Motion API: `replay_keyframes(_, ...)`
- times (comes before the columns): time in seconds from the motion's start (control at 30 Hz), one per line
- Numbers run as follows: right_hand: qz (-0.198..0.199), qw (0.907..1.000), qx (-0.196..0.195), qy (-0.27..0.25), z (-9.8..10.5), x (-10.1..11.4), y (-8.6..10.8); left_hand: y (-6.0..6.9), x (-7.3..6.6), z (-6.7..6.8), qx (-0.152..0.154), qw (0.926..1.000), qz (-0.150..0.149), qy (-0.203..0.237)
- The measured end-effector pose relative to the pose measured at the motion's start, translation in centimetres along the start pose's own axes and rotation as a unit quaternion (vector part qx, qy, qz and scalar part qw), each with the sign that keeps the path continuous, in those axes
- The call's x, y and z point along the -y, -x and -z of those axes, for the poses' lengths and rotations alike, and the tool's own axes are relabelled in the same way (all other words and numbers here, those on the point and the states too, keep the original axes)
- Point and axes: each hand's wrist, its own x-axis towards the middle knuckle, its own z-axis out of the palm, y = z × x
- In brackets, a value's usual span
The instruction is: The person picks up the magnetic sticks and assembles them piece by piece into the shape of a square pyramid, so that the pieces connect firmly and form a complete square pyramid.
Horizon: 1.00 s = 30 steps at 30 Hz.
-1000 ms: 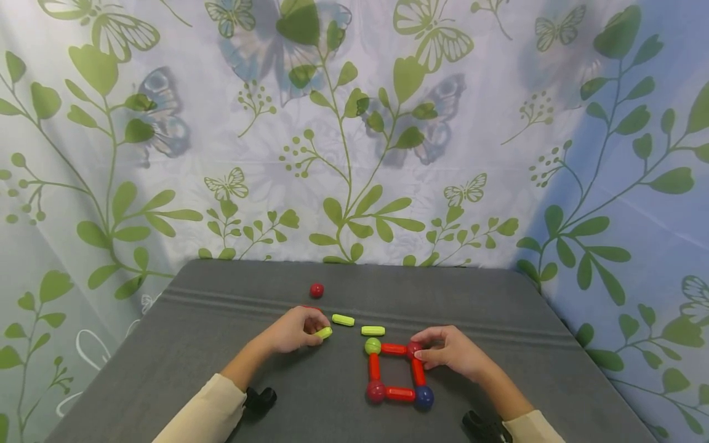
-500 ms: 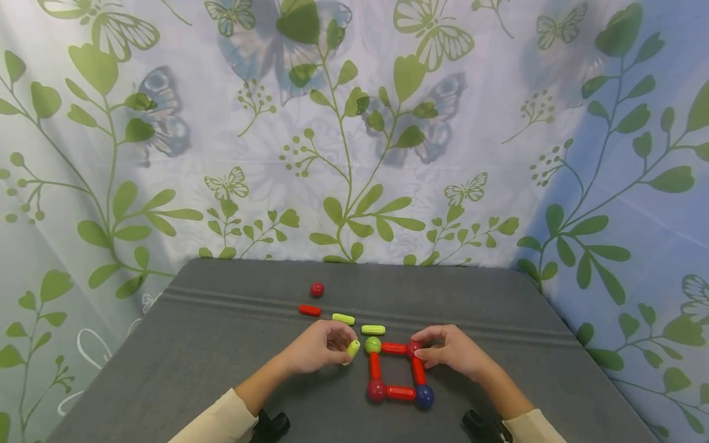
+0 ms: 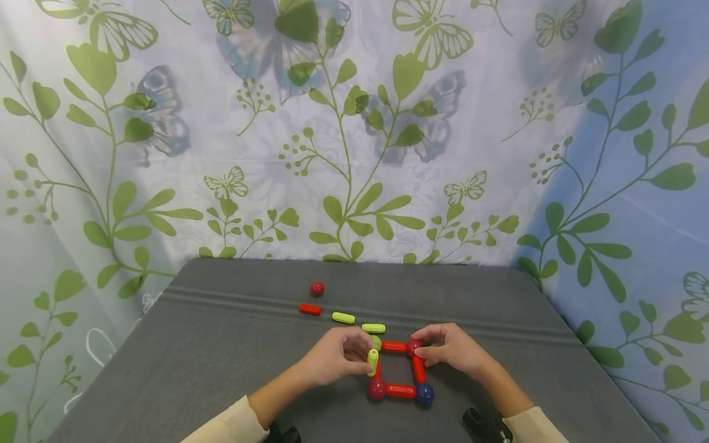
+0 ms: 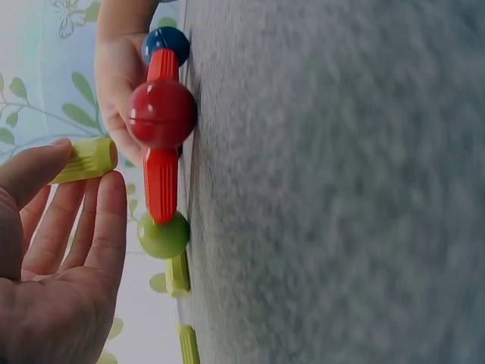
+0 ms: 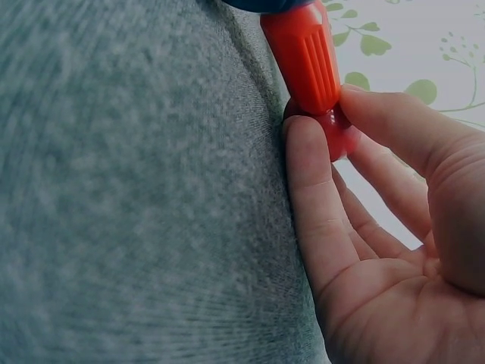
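Note:
My left hand [image 3: 335, 358] pinches a yellow-green magnetic rod [image 3: 373, 363] between thumb and fingers. It holds the rod nearly upright, raised off the table by the left side of a square of red rods and balls. In the left wrist view the rod [image 4: 87, 161] hangs apart from the square's dark red ball [image 4: 161, 114]. At the square's far right corner, my right hand [image 3: 456, 354] pinches a red ball [image 3: 413, 347]. A green ball [image 3: 376, 342], partly covered by the left fingers, and a blue ball [image 3: 424, 394] form other corners.
Behind the square lie two loose yellow-green rods, a nearer one [image 3: 373, 328] and a farther one [image 3: 343, 318]. Further left are a red rod [image 3: 310, 309] and a loose red ball [image 3: 317, 288]. The grey table [image 3: 221, 344] ends at a patterned curtain [image 3: 354, 123].
Carrying the yellow-green rod, my left hand has moved right to the square and turned the rod more upright. The red rod behind it came into full view. My right hand stays on its ball.

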Motion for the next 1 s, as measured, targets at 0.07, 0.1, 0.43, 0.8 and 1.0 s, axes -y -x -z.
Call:
replay_keyframes(0.07, 0.0, 1.0, 0.0, -0.001, 0.0, 0.0, 0.0, 0.0, -0.2, -0.3, 0.004, 1.0, -0.001, 0.006)
replay_keyframes(0.1, 0.0, 1.0, 0.0, -0.001, 0.0, 0.0, 0.0, 0.0, -0.2, -0.5, 0.006, 0.9999, -0.001, 0.008)
replay_keyframes(0.43, -0.001, 1.0, -0.003, -0.001, 0.0, 0.1, 0.1, -0.1, -0.3, -1.4, 0.036, 0.9993, -0.014, 0.003)
replay_keyframes(0.8, 0.003, 1.0, -0.004, -0.004, -0.1, 0.4, 0.3, -0.1, -0.4, -1.2, 0.059, 0.9981, -0.016, -0.005)
replay_keyframes(1.0, 0.004, 1.0, -0.008, -0.002, -0.3, 0.4, 0.4, -0.3, -0.2, -0.5, 0.084, 0.9964, -0.006, -0.002)
